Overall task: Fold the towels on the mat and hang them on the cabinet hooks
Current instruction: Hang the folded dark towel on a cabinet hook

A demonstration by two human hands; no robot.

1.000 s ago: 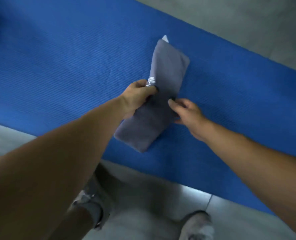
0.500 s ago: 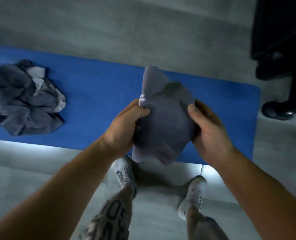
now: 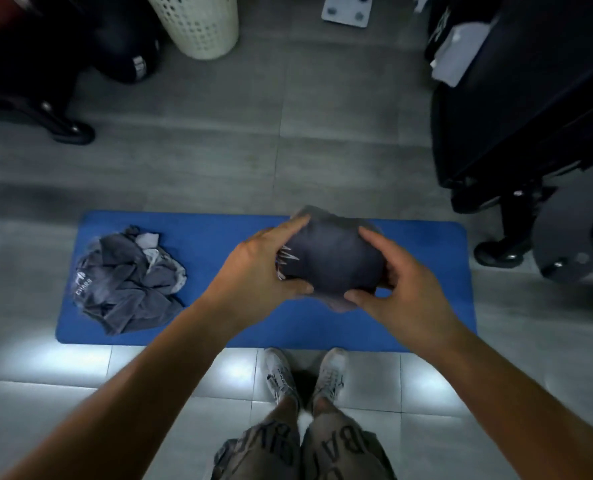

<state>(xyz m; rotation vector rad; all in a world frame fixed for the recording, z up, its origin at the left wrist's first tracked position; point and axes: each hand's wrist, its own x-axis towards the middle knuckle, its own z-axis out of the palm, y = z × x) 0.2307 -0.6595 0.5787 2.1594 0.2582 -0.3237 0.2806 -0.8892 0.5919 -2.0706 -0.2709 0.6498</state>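
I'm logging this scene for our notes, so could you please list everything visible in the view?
folded towel: one, dark grey, held above the mat by both hands
crumpled towels: one pile, grey, on the mat's left end
mat: one, blue, on the floor
basket: one, cream, perforated, top of view
wheeled equipment: black, right side
floor: grey tiles
shoes: two, white, near the mat's edge
left hand: grips the towel's left side
right hand: grips the towel's right side
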